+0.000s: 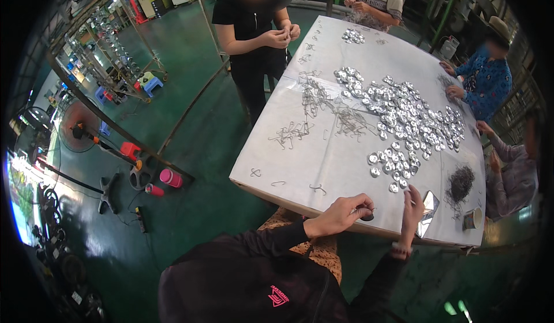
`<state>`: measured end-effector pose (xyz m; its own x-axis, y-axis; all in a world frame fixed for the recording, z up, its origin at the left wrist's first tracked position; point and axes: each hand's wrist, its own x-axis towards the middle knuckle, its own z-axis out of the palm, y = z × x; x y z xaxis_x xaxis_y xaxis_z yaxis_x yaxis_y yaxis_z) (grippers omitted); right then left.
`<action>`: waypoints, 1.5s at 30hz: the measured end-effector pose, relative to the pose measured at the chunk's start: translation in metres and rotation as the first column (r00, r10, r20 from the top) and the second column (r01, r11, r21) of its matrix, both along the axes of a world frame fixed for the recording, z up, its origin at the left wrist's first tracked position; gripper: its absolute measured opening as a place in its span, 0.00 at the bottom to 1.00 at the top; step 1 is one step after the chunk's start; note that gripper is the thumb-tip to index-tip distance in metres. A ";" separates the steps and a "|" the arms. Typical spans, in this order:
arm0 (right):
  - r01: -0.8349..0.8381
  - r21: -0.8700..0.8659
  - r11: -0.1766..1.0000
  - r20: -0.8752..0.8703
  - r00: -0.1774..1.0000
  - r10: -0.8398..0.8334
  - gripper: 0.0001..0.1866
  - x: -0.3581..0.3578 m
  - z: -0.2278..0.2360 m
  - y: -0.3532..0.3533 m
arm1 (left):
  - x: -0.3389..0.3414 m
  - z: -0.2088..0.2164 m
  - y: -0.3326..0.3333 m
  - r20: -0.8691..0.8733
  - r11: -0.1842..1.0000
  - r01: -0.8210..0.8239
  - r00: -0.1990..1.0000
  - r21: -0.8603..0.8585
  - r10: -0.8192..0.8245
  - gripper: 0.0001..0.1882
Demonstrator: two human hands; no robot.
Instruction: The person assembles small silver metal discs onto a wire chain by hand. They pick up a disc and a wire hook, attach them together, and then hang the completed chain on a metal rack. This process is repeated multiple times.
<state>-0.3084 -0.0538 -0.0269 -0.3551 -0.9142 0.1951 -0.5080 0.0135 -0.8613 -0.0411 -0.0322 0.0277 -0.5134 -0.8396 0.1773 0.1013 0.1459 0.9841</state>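
Observation:
My left hand point(340, 214) is at the table's near edge, its thumb and fingers closed on a small round metal disc point(368, 216) that looks dark on this side. Whether a wire hook is in that pinch too is too small to tell. My right hand point(412, 210) is raised just to the right of it, fingers stretched out beside the nearest discs; I see nothing held in it. Beyond both hands spreads a large pile of shiny silver discs point(404, 112) with small centre marks. Thin bent wire hooks point(314, 95) lie tangled to the left of the pile.
A dark heap of wire hooks point(460, 183), a small cup point(472, 218) and a shiny flat silver piece point(427, 213) are at the table's right. Several people stand around the white-covered table point(277, 161), hands over it. A fan point(81, 128) and pink bucket point(171, 178) stand left.

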 end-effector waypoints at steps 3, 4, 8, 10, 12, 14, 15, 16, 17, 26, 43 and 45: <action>-0.104 -0.005 0.995 -0.675 0.734 0.073 0.21 -0.024 -0.063 -0.038 | -0.002 -0.001 -0.001 0.053 1.000 -0.011 0.999 -0.011 0.011 0.07; -0.135 -0.038 0.990 -0.687 0.723 0.073 0.20 -0.018 -0.066 -0.046 | -0.001 -0.004 -0.002 0.078 0.998 -0.039 0.996 -0.056 0.043 0.07; -0.118 -0.020 0.993 -0.623 0.778 0.080 0.14 -0.011 -0.074 -0.062 | -0.001 -0.007 -0.001 0.119 0.999 -0.026 0.993 0.028 0.022 0.06; -0.120 -0.044 0.992 -0.523 0.848 0.079 0.14 0.000 -0.059 -0.057 | -0.004 -0.014 -0.002 0.083 0.999 -0.018 0.996 0.028 0.015 0.05; -0.074 -0.137 0.988 -0.470 0.883 0.001 0.13 0.007 -0.048 -0.042 | -0.010 -0.021 -0.002 0.061 0.999 -0.005 0.998 0.037 0.003 0.05; -0.019 -0.231 0.973 -0.487 0.868 -0.099 0.12 0.017 -0.037 -0.026 | -0.013 -0.022 -0.002 0.061 0.998 0.031 0.998 0.051 -0.034 0.05; 0.021 -0.191 0.981 -0.287 0.955 -0.076 0.12 0.020 -0.031 -0.015 | -0.015 -0.020 -0.003 0.059 0.997 0.053 0.997 0.052 -0.056 0.06; 0.038 -0.143 0.989 -0.070 0.996 -0.048 0.13 0.026 -0.029 -0.003 | -0.015 -0.019 -0.004 0.073 0.998 0.056 0.996 0.023 -0.058 0.06; 0.042 -0.091 0.995 0.152 0.988 -0.028 0.13 0.032 -0.026 0.007 | -0.015 -0.019 -0.006 0.087 0.998 0.059 0.995 -0.007 -0.058 0.06; -0.116 -0.196 0.974 0.590 0.779 0.212 0.15 0.081 0.018 0.064 | -0.024 -0.030 -0.006 0.102 1.000 0.002 0.995 -0.018 0.000 0.08; 0.077 -0.134 0.988 0.801 0.595 0.062 0.13 0.114 0.030 0.062 | 0.010 -0.046 -0.037 0.148 0.904 -0.282 0.928 -0.322 0.342 0.19; 0.104 -0.062 0.993 0.805 0.593 -0.012 0.13 0.114 0.040 0.057 | 0.029 -0.048 -0.082 0.249 0.882 -0.394 0.855 -0.260 0.455 0.12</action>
